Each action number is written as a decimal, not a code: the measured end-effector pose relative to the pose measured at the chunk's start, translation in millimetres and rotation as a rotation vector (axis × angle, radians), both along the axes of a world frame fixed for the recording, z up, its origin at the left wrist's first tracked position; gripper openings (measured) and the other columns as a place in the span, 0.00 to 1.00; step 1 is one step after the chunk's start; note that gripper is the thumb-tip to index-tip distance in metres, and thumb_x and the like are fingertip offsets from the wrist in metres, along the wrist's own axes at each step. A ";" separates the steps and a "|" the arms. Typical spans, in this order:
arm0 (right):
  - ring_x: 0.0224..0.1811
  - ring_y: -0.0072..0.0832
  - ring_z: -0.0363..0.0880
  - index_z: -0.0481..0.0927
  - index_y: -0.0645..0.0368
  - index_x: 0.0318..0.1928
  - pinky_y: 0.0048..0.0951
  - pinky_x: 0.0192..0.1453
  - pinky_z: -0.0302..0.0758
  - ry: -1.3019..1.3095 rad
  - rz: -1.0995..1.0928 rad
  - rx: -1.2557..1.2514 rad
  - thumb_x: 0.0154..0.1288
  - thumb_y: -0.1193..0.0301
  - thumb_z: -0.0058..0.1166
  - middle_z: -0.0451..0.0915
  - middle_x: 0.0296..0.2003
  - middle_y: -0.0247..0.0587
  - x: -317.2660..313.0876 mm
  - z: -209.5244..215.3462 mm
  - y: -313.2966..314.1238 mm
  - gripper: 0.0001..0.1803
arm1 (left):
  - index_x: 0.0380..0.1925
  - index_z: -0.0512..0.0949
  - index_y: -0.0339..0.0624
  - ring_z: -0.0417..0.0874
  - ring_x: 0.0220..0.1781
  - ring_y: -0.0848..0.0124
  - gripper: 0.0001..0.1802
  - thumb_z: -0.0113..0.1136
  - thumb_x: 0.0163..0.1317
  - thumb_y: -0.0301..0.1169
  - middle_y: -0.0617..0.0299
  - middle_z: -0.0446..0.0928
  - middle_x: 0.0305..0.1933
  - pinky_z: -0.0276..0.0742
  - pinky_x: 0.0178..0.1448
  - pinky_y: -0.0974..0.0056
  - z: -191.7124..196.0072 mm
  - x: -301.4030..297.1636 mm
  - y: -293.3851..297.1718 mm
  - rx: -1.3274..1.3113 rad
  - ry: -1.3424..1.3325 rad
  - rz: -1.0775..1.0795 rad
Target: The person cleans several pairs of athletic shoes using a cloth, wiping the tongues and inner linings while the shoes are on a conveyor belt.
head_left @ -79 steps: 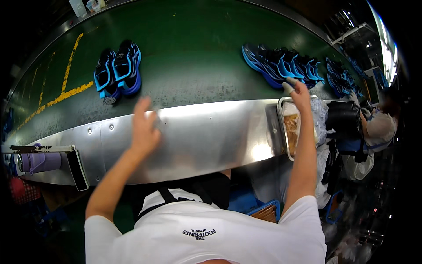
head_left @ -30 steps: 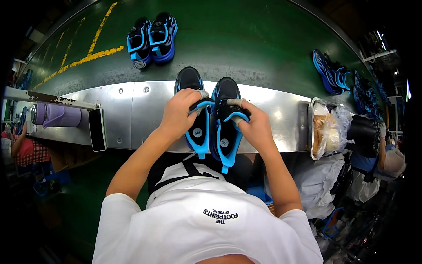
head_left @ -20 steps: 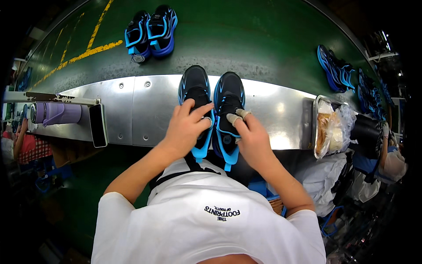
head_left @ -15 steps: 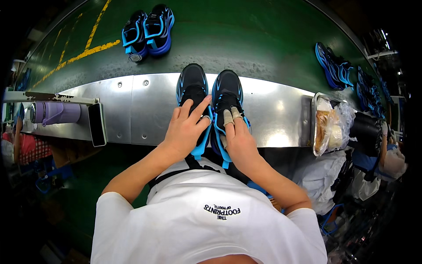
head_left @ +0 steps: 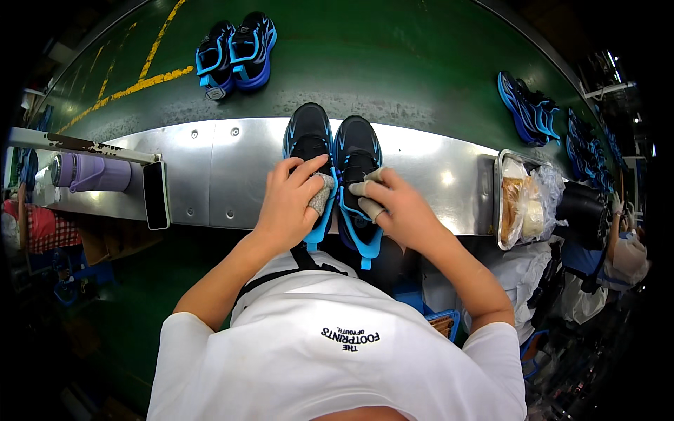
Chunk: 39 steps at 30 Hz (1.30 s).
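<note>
i see black shoes (head_left: 333, 151) with bright blue trim on a silver metal ledge (head_left: 210, 172). beyond lies a dark green belt (head_left: 393, 63) with yellow lines (head_left: 133, 88). another black-and-blue pair (head_left: 235, 52) sits there. a purple bottle (head_left: 95, 173) lies left. my shirt (head_left: 330, 351) is white.

Glossy brushed-metal ledge (head_left: 210, 168), matt rough green belt (head_left: 393, 56), and mesh-cloth shoes (head_left: 333, 151) with smooth blue plastic trim.

A metal ledge (head_left: 210, 161) carries a black-and-blue shoe pair (head_left: 330, 144); behind it, a green belt (head_left: 393, 63) carries two more shoe pairs (head_left: 235, 52).
</note>
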State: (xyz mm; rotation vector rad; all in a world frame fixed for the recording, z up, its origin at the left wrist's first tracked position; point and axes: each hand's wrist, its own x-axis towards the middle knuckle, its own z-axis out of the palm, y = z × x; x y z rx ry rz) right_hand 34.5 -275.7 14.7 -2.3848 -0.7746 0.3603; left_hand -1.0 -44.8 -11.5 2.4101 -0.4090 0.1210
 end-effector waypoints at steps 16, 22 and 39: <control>0.48 0.44 0.74 0.80 0.54 0.47 0.37 0.46 0.78 -0.446 0.182 -0.132 0.49 0.76 0.60 0.74 0.47 0.48 -9.1 0.2 6.8 0.20 | 0.49 0.73 0.32 0.50 0.74 0.34 0.37 0.77 0.38 0.38 0.40 0.50 0.76 0.44 0.74 0.31 -5.6 -18.3 -47.1 0.188 -0.034 0.132; 0.42 0.43 0.72 0.81 0.61 0.38 0.34 0.37 0.73 -0.625 0.204 -0.350 0.50 0.72 0.59 0.73 0.39 0.49 -34.1 -8.8 16.2 0.12 | 0.49 0.70 0.30 0.50 0.75 0.35 0.34 0.71 0.41 0.32 0.39 0.49 0.77 0.42 0.74 0.31 -5.0 -17.5 -40.3 0.205 -0.012 0.091; 0.48 0.45 0.75 0.83 0.55 0.43 0.42 0.53 0.75 -0.026 -0.083 0.246 0.64 0.71 0.57 0.76 0.46 0.45 -10.9 1.5 -7.3 0.08 | 0.48 0.81 0.38 0.78 0.52 0.56 0.14 0.60 0.61 0.26 0.54 0.79 0.49 0.74 0.57 0.61 1.6 16.9 3.8 -0.271 0.121 0.032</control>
